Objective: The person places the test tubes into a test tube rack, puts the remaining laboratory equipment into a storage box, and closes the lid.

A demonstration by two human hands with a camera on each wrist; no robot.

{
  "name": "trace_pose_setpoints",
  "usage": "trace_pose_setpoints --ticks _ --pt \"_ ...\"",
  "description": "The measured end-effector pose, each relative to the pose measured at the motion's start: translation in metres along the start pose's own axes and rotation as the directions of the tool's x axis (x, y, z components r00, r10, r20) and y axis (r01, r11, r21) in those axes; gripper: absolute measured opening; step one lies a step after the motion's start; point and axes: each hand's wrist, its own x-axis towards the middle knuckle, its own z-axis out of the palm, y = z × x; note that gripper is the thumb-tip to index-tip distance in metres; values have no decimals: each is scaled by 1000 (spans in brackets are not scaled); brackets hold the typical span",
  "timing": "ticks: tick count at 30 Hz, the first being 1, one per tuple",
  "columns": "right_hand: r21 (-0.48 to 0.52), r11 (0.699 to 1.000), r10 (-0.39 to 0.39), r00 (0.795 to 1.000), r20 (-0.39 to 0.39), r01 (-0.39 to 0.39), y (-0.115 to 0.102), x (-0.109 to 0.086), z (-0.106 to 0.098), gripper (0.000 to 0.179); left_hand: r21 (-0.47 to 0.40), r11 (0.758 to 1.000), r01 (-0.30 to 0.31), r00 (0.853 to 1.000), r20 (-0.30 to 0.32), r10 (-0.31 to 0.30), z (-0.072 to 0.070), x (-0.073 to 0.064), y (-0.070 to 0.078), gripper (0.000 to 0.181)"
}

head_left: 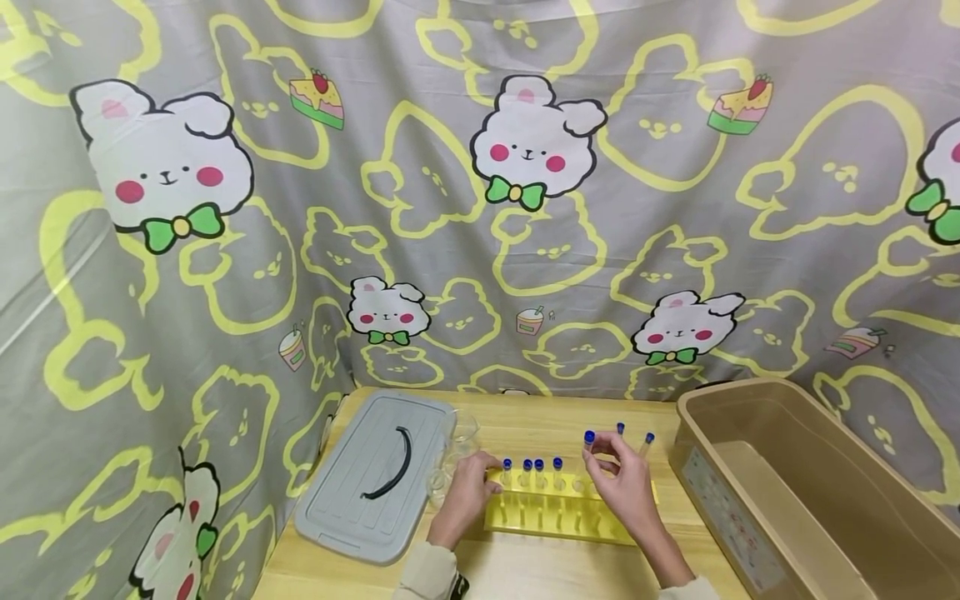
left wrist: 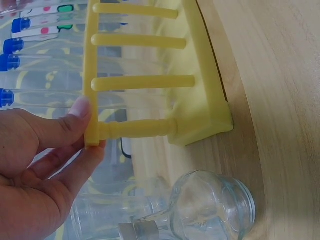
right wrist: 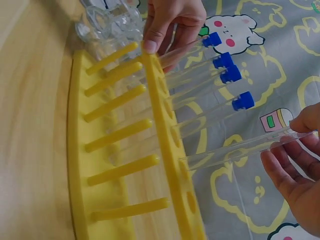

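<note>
A yellow test tube rack stands on the table in front of me. My left hand grips the left end of its top bar between thumb and fingers, as the left wrist view shows. Several clear test tubes with blue caps stand in the rack's holes near that hand. My right hand pinches another test tube below its blue cap. In the right wrist view this tube's lower end is at a hole of the top bar. Two more blue-capped tubes show beyond my right hand.
Clear glass flasks stand left of the rack. Further left lies a grey lid with a black handle. A deep brown bin stands on the right. Patterned cloth hangs behind the wooden table.
</note>
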Motion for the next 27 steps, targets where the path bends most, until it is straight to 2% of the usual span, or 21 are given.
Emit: trace_pose_setpoints --ticks 8,27 --pt "8 999 -49 999 5 49 8 -8 6 23 -6 1000 2 1000 -3 -2 0 -1 2 27" --pt "-29 999 35 999 25 -34 22 -21 11 26 -13 1000 18 1000 2 -17 1 -2 1 27"
